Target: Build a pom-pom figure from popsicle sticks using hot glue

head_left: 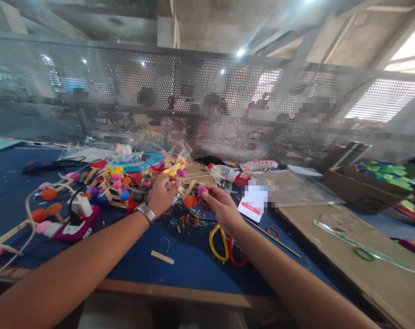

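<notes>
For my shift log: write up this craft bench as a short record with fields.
surface: blue table
left hand: wears a wristwatch; fingers curled at the edge of the stick-and-pom-pom pile; what it grips is unclear
right hand: pinches a pink pom-pom, with an orange pom-pom just beside it
near the hands: scissors, loose wooden stick
right side: cardboard sheet, cardboard box
behind: perforated metal screen

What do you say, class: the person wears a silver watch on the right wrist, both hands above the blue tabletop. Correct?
No: the head view shows the silver watch on the left wrist. The left hand and right hand are indeed above the blue tabletop.
</notes>
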`<state>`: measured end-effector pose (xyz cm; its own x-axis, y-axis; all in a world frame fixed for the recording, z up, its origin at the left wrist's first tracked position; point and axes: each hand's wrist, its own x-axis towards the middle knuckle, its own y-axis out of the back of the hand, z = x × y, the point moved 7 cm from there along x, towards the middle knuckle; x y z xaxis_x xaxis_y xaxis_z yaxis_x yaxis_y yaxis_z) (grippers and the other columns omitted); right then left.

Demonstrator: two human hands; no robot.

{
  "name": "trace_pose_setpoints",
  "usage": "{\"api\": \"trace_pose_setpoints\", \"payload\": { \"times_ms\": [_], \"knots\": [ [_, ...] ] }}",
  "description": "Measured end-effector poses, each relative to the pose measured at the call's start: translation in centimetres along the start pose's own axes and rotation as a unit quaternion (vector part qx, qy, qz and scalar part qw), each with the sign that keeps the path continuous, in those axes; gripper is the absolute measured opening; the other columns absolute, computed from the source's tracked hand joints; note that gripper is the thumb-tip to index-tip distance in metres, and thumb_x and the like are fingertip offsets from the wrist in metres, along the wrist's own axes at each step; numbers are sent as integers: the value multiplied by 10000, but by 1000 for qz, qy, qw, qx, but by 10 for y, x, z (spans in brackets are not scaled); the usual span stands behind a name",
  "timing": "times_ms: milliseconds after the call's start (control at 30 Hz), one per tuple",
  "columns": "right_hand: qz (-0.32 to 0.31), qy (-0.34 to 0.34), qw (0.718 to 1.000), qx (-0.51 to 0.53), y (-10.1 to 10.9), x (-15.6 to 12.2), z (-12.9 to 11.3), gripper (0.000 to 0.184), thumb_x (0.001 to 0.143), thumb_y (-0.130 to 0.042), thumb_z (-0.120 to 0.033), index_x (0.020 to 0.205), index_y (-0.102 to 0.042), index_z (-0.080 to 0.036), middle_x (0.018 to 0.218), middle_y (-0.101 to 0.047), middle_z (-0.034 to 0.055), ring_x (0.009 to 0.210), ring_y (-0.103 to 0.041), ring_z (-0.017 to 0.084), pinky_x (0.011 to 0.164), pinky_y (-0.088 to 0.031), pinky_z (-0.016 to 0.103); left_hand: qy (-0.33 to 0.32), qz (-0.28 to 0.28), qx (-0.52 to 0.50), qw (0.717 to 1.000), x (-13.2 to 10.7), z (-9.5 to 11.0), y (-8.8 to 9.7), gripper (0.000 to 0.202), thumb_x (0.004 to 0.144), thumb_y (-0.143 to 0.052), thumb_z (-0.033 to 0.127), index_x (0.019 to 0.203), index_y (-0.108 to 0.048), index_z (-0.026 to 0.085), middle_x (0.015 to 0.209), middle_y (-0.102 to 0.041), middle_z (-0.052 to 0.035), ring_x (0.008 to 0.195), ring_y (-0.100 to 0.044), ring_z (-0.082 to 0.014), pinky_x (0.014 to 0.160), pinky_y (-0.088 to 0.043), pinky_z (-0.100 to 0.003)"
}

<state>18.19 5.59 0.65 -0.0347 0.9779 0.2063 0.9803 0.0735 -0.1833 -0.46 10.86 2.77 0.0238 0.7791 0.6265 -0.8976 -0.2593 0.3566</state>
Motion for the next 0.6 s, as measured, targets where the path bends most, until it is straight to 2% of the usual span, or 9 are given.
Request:
{"api": "trace_pose_setpoints", "payload": {
  "times_ms": [133,267,433,600],
  "knots": [
    [5,-1,1000,2,1,1,1,481,592,-900,-481,938,-684,-226,766,-629,-11,686,-596,163,533,-504,264,-11,8,18,1000,1,-1,2,199,867,-645,354,757,-652,189,869,-676,-71,936,-626,-248,928,-494,-395],
    [32,23,999,-11,6,3,-1,480,614,-882,-438,989,-650,-246,829,-647,-10,679,-598,155,518,-498,256,-18,9,25,999,0,-1,2,215,874,-644,359,750,-666,184,883,-678,-79,934,-634,-250,923,-505,-399],
    [52,46,995,-66,13,6,-3,408,662,-845,-419,944,-614,-236,777,-648,-15,680,-605,157,568,-504,273,-20,9,32,999,-1,0,1,208,874,-650,353,768,-679,177,886,-675,-82,940,-633,-254,937,-499,-407],
    [41,66,993,-88,10,5,-3,398,664,-848,-411,935,-622,-229,849,-680,6,746,-630,165,653,-517,293,-18,4,35,999,-3,0,-1,205,867,-672,355,765,-681,178,885,-674,-74,906,-630,-236,901,-513,-380]
  ]
}}
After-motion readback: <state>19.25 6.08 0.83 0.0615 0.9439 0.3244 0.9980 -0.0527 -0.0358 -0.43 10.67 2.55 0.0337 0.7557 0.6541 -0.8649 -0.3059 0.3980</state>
